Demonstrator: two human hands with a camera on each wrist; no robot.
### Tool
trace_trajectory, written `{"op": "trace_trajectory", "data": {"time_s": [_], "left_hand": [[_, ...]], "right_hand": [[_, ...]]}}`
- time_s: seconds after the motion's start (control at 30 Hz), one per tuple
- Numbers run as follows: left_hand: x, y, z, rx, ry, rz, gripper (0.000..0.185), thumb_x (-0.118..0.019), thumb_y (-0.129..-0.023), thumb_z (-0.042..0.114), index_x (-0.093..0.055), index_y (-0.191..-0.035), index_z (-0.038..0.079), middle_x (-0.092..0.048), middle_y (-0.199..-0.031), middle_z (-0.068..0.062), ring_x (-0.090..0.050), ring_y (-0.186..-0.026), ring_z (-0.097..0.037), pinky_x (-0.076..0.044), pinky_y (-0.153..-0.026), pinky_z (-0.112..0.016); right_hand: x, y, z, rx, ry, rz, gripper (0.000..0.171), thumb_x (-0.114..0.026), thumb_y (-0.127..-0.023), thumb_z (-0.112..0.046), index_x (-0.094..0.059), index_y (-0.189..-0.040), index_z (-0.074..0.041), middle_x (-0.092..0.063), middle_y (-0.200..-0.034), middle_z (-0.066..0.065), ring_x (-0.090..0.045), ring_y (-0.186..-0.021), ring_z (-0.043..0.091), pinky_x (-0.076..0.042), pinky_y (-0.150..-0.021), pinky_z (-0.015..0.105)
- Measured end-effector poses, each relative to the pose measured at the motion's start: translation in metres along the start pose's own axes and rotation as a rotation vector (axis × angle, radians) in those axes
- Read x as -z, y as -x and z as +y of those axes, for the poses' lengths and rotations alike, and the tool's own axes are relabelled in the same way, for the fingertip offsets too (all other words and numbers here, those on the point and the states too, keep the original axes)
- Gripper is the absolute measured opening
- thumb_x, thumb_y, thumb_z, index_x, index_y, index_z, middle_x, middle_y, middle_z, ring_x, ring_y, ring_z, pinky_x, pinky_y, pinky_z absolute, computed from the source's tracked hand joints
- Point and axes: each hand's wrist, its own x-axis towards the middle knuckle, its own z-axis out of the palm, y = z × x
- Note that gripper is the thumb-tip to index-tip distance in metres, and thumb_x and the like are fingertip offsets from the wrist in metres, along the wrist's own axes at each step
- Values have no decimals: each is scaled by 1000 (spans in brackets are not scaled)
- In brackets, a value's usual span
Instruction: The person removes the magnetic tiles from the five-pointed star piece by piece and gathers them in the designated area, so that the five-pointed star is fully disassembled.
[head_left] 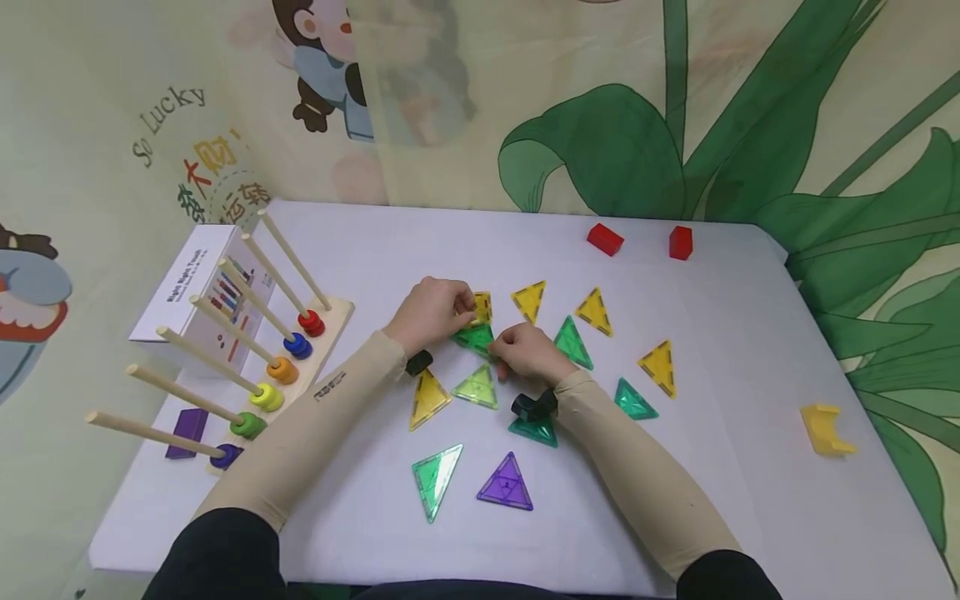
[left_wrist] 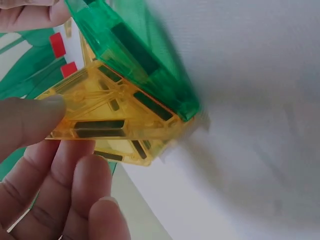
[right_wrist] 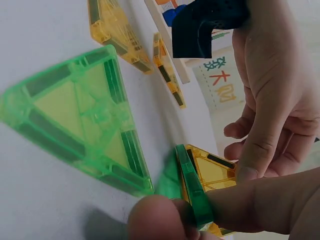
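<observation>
Yellow translucent plastic forms the triangular tile (head_left: 482, 307) pinched by the left hand (head_left: 429, 313), near the middle of the white table (head_left: 750, 350). A green triangular tile (head_left: 476, 337) is gripped by the right hand (head_left: 529, 353) and held touching the yellow one. From the head view both tiles are largely hidden by fingers. Thumb and fingertips curled around the yellow tile are shown in the left wrist view, with the green tile (left_wrist: 135, 55) standing tilted against its edge. The green tile's edge-on stance is confirmed in the right wrist view; its long axis cannot be told
</observation>
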Motion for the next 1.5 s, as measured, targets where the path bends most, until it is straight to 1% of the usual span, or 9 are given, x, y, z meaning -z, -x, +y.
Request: {"op": "trace_trajectory", "data": {"time_s": [0.23,0.43,0.73,0.9,1.0,1.13,1.27,1.37,1.5], "left_hand": [[0,0,-2,-27,-8,12,9,-75,-95,17,-74,-96,7,-76,-88,-6,-66,-79,-18,-56,-76,-33],[5,3,-7,2,-24,26,10,-75,-95,18,-74,-98,9,-75,-90,-6,-66,-81,-19,-54,-77,-35],[12,9,-13,3,-32,4,9,-76,-94,17,-74,-98,8,-76,-93,-7,-67,-84,-21,-55,-80,-36],[12,11,-13,-3,-42,-17,10,-76,-95,18,-75,-100,10,-76,-95,-6,-66,-84,-21,-54,-79,-36],[11,12,-13,-7,-39,-32,11,-76,-95,19,-75,-102,11,-76,-97,-5,-66,-86,-20,-54,-79,-36],[11,12,-12,-27,-48,-58,11,-77,-95,20,-75,-103,12,-76,-99,-4,-67,-88,-20,-55,-80,-37],[12,13,-12,-69,-63,-90,10,-76,-96,20,-76,-102,13,-77,-101,-3,-66,-90,-20,-55,-82,-37],[13,13,-13,-96,-61,-111,8,-75,-96,19,-76,-103,14,-77,-102,-3,-67,-93,-20,-55,-85,-38],[13,13,-16,-121,-54,-129,8,-73,-97,17,-76,-104,14,-77,-104,-1,-68,-97,-21,-56,-87,-39]], "right_hand": [[4,5,6,40,53,1,33,-56,-105,-28,-63,-78,-10,-63,-64,1,-47,-57,15,-33,-52,25],[12,16,18,74,118,31,33,-57,-104,-27,-65,-76,-10,-64,-64,2,-47,-58,15,-34,-54,26],[17,27,25,60,334,177,40,-63,-97,-38,-57,-65,-15,-43,-58,-4,-46,-58,16,-27,-51,28],[16,29,24,48,448,238,44,-69,-94,-47,-61,-66,-15,-44,-57,-4,-49,-56,16,-30,-48,27],[17,27,23,37,452,257,43,-72,-93,-48,-64,-69,-14,-48,-58,-3,-52,-57,17,-32,-49,27],[18,24,20,81,383,279,38,-73,-94,-43,-64,-72,-14,-50,-61,-1,-52,-61,18,-33,-51,27],[18,18,14,141,312,296,27,-73,-95,-38,-68,-83,-15,-56,-65,1,-55,-65,20,-37,-54,28],[18,10,8,207,283,292,18,-71,-97,-34,-71,-102,-17,-63,-74,2,-57,-69,20,-41,-58,28],[17,-4,-1,356,267,237,35,-68,-100,-25,-64,-134,-21,-70,-99,3,-56,-73,20,-43,-63,28]]}}
